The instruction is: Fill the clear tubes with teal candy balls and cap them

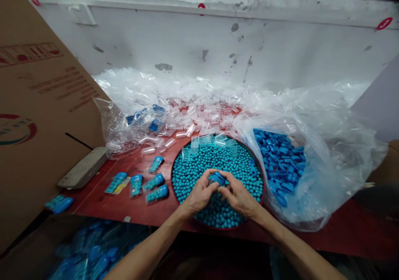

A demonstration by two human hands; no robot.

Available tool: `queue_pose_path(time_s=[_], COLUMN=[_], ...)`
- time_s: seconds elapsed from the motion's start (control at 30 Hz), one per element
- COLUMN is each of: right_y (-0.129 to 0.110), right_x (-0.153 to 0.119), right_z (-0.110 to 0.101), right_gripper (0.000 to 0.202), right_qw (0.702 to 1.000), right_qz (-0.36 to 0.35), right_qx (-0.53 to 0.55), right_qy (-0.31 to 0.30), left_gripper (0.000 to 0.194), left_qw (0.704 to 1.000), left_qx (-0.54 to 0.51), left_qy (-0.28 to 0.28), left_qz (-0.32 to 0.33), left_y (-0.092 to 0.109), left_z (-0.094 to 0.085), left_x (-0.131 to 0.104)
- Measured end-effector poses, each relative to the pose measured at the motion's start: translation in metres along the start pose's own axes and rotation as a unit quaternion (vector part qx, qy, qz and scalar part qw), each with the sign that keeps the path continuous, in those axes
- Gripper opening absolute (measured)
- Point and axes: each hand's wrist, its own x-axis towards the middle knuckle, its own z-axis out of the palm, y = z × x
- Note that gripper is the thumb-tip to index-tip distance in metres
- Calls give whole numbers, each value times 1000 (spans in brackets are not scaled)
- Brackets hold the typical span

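Over a round red-rimmed tray full of small teal balls, both hands meet around a blue cap. My left hand grips the cap from the left, and my right hand grips it from the right; fingers hide what is below it. Clear plastic tubes lie on the balls at the tray's back edge. Left of the tray, several filled containers with blue caps rest on the red table. One of them has a yellow label.
A clear bag of blue caps stands right of the tray. Many clear tubes lie behind it. A cardboard box and a grey block are at the left. More filled containers lie below the table's front edge.
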Motion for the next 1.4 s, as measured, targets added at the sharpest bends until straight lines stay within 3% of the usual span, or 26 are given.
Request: queue_pose_path(time_s=[0.1,0.23,0.37,0.53,0.7,0.83,1.0,1.1,1.27,1.4], right_y=[3,9,11,10,3,5,13,12,4,0], right_x=[4,10,8,1,6,10,3,-5,-13,-14], right_z=[-1,2,6,3,-8,-6,2,4,10,17], right_gripper=[28,22,19,18,23,25,23,27,73,70], right_qw=[988,967,966,986,972,960,983,993,991,985], right_qz=[55,66,45,16,69,97,32,-2,-35,-41], right_qx=[142,238,239,128,218,256,138,46,-117,-154], right_qy=[25,63,83,103,44,67,119,112,59,72], left_gripper=[39,47,44,35,41,49,43,33,32,33], left_qw=[998,995,995,1000,1000,999,1000,999,997,996], left_qx=[-17,-89,-98,-22,6,-36,16,3,43,57], left_qy=[-41,-37,-19,17,12,11,23,39,65,60], left_qz=[-34,-29,-24,-3,7,-5,8,-4,24,45], left_y=[0,2,2,2,9,9,1,-3,2,9], left_z=[0,5,7,7,12,11,8,9,10,12], left_x=[0,0,-1,-5,-7,-5,-7,-6,-5,-8])
